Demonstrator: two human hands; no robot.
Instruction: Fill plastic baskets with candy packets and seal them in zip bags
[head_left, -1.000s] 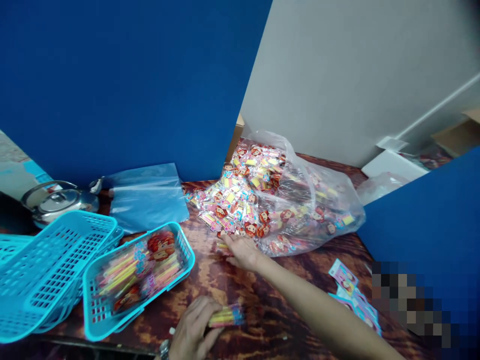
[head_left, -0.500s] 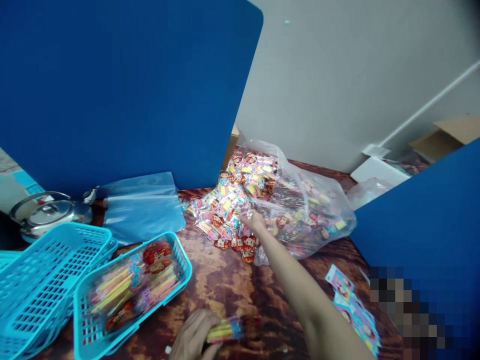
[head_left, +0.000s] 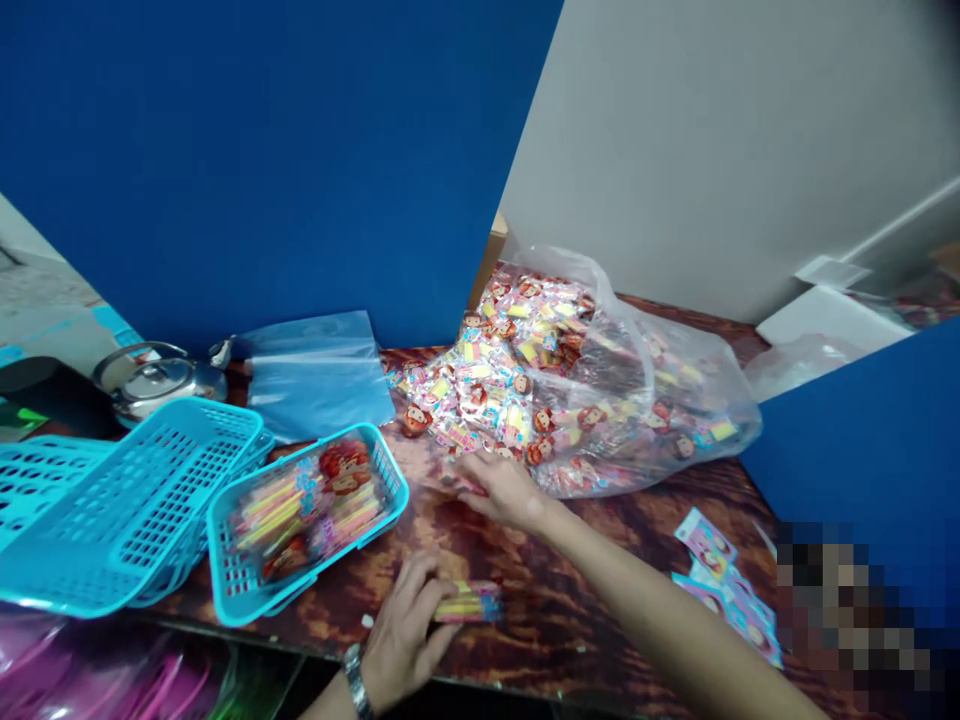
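Observation:
My left hand, with a watch at the wrist, is closed around small clear packets of yellow and pink sticks just above the table. At the near edge of a heap of similar shiny packets, my right hand has its fingers curled on a blurred clear, pinkish packet. Cartoon heads with red hair show on many packets. A large clear plastic bag lies on its side right of the heap with more packets inside. Left of my hands, a blue basket holds filled packets.
Other blue baskets are stacked at the left, with a metal kettle behind them. A flat clear bag lies against the blue partition. Printed cards lie at the right. Pink items sit below the table edge.
My right hand has drawn back from the heap, toward me and the left, with a packet in its fingers. My left hand still grips its packets. The view has shifted.

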